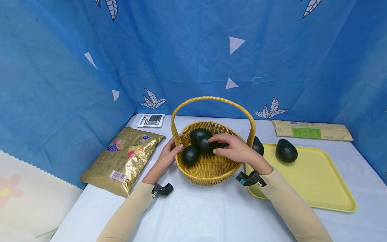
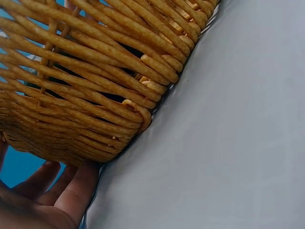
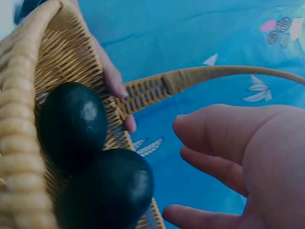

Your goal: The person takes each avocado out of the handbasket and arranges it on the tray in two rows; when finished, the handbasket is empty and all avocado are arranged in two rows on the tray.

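A woven wicker basket (image 1: 208, 179) with a hoop handle stands mid-table and holds several dark green avocados (image 1: 190, 154). My left hand (image 1: 176, 146) grips the basket's left rim beside the handle base, its fingers against the outer wall (image 2: 52, 195). My right hand (image 1: 216, 145) hovers over the middle avocado (image 1: 205, 147), fingers loosely spread and holding nothing. In the right wrist view the right hand (image 3: 190, 157) is just above two avocados (image 3: 71, 121) inside the basket (image 3: 62, 52). To the right, one avocado (image 1: 286, 151) lies on a yellow tray (image 1: 326, 188), and another (image 1: 258, 146) sits at its left edge behind the handle.
A gold snack bag (image 1: 124, 158) lies left of the basket, with a small white scale (image 1: 151, 120) behind it. A long beige packet (image 1: 311, 130) lies at the back right. Blue cloth (image 1: 193, 50) walls in the white table on three sides.
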Motion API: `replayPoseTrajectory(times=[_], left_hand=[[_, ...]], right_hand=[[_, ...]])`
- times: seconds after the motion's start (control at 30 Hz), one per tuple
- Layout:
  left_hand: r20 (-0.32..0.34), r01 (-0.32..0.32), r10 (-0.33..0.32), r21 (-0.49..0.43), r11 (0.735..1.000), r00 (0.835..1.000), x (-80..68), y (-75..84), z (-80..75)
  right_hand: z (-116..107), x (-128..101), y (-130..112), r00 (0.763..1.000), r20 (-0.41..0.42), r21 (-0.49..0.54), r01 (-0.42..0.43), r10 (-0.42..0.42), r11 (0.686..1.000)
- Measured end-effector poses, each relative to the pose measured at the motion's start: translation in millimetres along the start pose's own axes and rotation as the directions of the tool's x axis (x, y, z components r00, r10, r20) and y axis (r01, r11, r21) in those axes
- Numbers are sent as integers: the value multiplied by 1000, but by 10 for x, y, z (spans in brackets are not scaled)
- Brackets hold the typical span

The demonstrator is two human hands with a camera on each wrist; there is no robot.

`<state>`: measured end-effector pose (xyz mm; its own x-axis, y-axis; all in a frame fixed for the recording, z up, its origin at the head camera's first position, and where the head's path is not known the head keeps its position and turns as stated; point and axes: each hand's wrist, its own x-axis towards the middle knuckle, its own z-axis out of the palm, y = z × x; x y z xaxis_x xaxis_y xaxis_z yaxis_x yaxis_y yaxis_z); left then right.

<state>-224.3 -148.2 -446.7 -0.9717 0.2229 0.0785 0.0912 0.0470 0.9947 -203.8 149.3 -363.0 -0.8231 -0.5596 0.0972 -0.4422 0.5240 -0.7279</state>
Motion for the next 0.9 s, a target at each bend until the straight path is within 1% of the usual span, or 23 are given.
replayPoseTrajectory(times=[0.27, 0.5, 0.7, 0.83, 0.9], left_hand=[[-2, -1, 1, -13, 1000, 1000, 5, 5, 7], [-1, -7, 7, -11, 1000, 1000, 5, -24, 0], [-5, -13, 13, 0, 1000, 1000, 8, -25, -11], [3, -13, 13, -1, 1000, 1000, 14, -49, -17], [1, -10, 10, 7, 1000, 1000, 16, -60, -19]], right_hand=[[76, 177, 5, 997, 63, -85, -31, 36, 996], [136, 261, -4, 994, 90, -98, -52, 61, 994], [180, 295, 24, 994, 103, -123, -29, 42, 992], [229, 284, 19, 995, 95, -175, -9, 26, 985], [250, 272, 5, 995, 98, -203, -16, 37, 979]])
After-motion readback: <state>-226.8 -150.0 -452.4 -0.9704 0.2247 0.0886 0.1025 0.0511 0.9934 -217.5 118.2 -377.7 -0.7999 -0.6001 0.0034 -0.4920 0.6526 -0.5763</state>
